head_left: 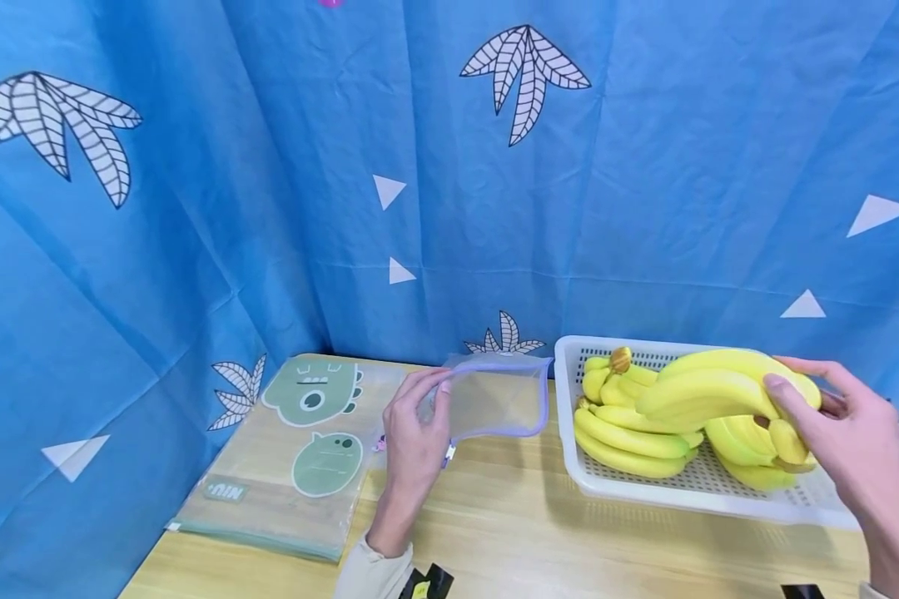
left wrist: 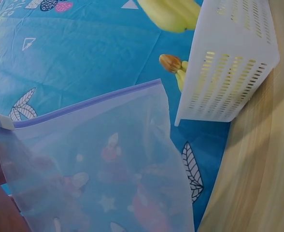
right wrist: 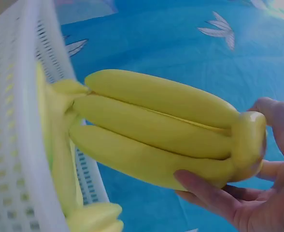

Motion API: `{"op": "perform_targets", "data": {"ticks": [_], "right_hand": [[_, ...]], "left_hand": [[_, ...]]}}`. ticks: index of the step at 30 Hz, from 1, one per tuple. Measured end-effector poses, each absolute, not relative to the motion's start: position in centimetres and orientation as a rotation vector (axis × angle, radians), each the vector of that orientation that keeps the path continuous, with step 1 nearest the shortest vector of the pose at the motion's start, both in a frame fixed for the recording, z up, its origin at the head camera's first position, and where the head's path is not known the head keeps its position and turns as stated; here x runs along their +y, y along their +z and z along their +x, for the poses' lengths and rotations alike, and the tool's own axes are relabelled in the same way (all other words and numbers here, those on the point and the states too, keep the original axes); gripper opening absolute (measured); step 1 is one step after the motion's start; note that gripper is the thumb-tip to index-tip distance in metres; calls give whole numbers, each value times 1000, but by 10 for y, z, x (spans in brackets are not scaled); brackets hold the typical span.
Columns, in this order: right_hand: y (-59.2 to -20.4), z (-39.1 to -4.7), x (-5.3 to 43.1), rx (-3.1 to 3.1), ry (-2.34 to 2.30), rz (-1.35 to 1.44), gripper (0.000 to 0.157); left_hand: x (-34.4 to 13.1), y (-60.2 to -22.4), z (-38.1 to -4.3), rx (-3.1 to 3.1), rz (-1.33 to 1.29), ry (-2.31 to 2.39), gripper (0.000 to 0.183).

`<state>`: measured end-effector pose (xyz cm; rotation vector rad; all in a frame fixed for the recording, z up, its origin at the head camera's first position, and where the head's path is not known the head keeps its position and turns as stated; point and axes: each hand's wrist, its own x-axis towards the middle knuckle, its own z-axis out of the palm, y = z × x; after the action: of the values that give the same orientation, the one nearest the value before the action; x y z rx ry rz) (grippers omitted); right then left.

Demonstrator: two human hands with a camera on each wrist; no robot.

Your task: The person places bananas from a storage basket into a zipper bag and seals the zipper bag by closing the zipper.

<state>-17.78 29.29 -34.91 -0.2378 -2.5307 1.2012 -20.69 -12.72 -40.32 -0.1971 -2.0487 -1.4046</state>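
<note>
My right hand point(head_left: 857, 437) grips a bunch of yellow bananas point(head_left: 707, 391) by its stem end, over the white plastic basket point(head_left: 567, 433). The right wrist view shows this held bunch point(right wrist: 151, 128) tilted, its tips beside the basket wall. More banana bunches point(head_left: 629, 441) lie in the basket. My left hand point(head_left: 417, 428) pinches the edge of a clear zip bag point(head_left: 494, 403) with a purple zip, left of the basket. In the left wrist view the bag's front point(left wrist: 103, 169) has faint pink prints and a white slider point(left wrist: 6, 122).
A larger clear zip bag point(head_left: 270, 499) with green dinosaur prints and a green zip lies flat on the wooden table point(head_left: 502, 516), left of my left hand. A blue curtain point(head_left: 494, 208) with leaf and triangle prints hangs behind the table and along its left.
</note>
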Motion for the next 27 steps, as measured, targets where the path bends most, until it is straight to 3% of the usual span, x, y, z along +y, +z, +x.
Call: {"op": "perform_targets", "data": {"ticks": [9,16,27], "right_hand": [[-373,-189,302,-1966,2119,3,28],[-380,-202,294,-1630,2515,162,39],[-388,-206,268,-1504,2758,342,37]], "left_hand": [[-122,-400,-202,-2092,-222,-1406,21],[-116,-398,-199,-2126,-222,-1399,23],[-107,-397,-200,-2147,-189,-1350,23]]}}
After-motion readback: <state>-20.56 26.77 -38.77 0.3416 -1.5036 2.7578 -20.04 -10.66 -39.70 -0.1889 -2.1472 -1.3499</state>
